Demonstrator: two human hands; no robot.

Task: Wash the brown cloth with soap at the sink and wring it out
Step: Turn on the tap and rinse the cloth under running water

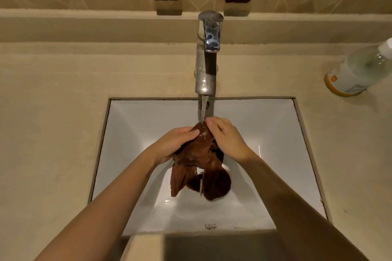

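You have the wet brown cloth (pixel 199 154) bunched under the thin stream of water (pixel 204 110) that falls from the chrome tap (pixel 206 55). It hangs over the middle of the white rectangular sink basin (pixel 131 133). Your left hand (pixel 176 142) cups the bunch from its side with the fingers curled onto it. Your right hand (pixel 227 137) wraps over the top, fingers curled round the fabric just where the water lands. Both hands are gripping the cloth.

No lather shows on it, so this looks like wetting or rinsing; which one cannot be told. To do it well, rub the two handfuls against each other under the stream. Turn the bunch so the loose folds hanging below get water too, since only the top is under the flow. Hold it low in the basin so splashes stay inside.

The basin's walls shine wet, and a thin trickle runs off the hanging folds. The cloth hides the drain. The clear plastic soap bottle with an orange base (pixel 356 72) stands on the beige counter (pixel 53 91), well apart to your right. Its contents look pale, but the level is hard to read.
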